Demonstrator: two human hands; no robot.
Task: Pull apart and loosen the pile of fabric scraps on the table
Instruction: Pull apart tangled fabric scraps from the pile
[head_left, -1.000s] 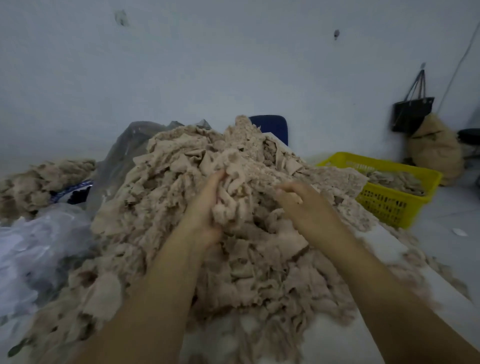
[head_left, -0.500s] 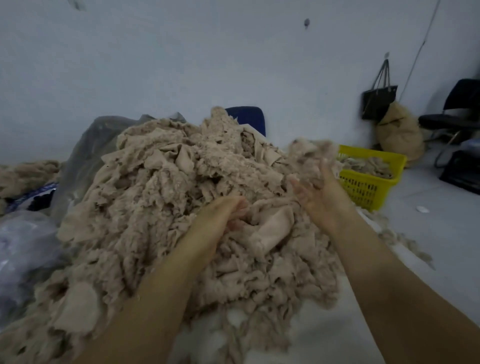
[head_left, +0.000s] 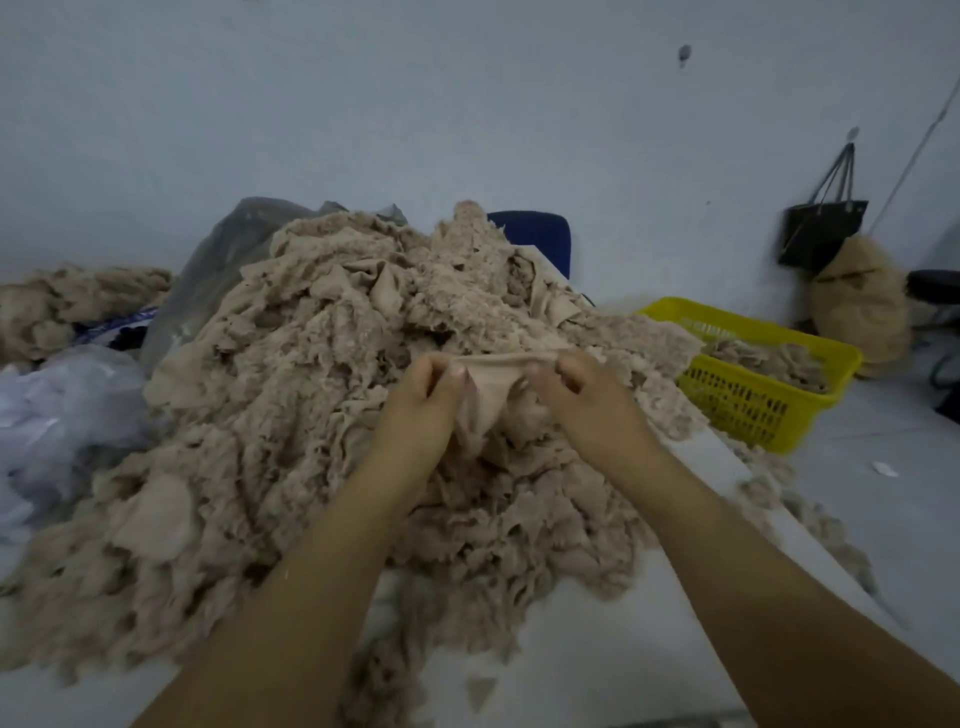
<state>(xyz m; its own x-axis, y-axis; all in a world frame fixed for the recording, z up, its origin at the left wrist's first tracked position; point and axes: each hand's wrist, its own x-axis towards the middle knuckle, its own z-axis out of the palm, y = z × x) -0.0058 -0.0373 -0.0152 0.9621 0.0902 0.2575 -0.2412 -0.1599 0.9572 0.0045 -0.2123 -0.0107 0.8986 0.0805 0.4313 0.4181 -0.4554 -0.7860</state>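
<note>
Your grip is a two-handed pinch. Your left hand (head_left: 426, 395) and your right hand (head_left: 576, 395) each curl their fingers onto the top edge of one beige scrap (head_left: 491, 384). That edge runs taut between them while the rest hangs down in a loose fold.

Holding it at two points so close together seems meant to put the pull into this single piece, so that it comes free rather than dragging a clump along. Whether its lower end is caught in the heap cannot be told.

Your hands work side by side over the near slope of the pile (head_left: 311, 415), within easy reach. The pile lies on the white table (head_left: 597, 665), tall and dense in the middle and thinner toward you, where stray bits trail onto the bare top. Judging by that bulk, most of it is not yet loosened.

A yellow basket (head_left: 769, 410) holding similar scraps sits to your right, just past the table's edge. It is probably kept close for pieces you have pulled apart. To your left, plastic bags (head_left: 67, 405) lie against the heap.
</note>
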